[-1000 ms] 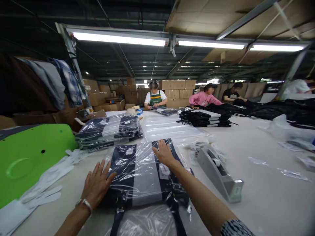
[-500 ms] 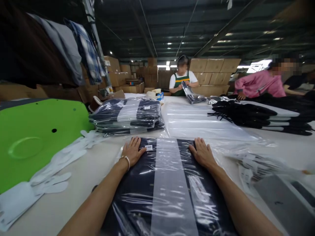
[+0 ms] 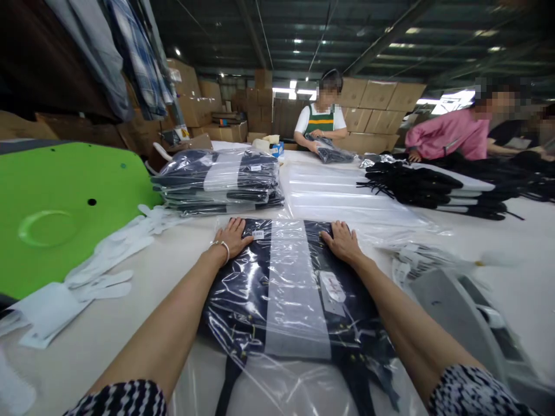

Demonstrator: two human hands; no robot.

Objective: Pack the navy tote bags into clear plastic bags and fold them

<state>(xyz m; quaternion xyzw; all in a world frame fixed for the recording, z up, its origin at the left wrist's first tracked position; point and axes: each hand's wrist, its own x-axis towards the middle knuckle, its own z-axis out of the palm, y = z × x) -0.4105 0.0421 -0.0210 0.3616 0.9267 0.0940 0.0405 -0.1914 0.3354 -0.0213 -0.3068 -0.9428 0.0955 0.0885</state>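
A folded dark garment with straps, in a clear plastic bag [image 3: 243,277], lies flat on the table before me. A pale band [image 3: 288,289] runs down its middle, and a white tag [image 3: 333,289] shows on the right part. My left hand [image 3: 232,238] rests flat on the far left corner, thumb beside a small barcode label [image 3: 258,235]. On the far right corner lies my right hand [image 3: 342,241], its fingers stretched out and thumb pointing inward. Both hands press on the plastic without a visible grip. The bag's loose end and dark straps [image 3: 229,381] reach toward me.
Bagged garments [image 3: 217,179] are stacked ahead left, near a green board [image 3: 78,202] and white gloves [image 3: 113,248]. Clear bags [image 3: 329,193] and black garments [image 3: 416,185] lie beyond. A grey device [image 3: 446,306] sits right. Two co-workers [image 3: 323,124] stand across the table.
The bagged garment now shows its near end, straps and loose plastic. Both hands stay on its far corners. The co-worker across has lowered a bagged item to the table.
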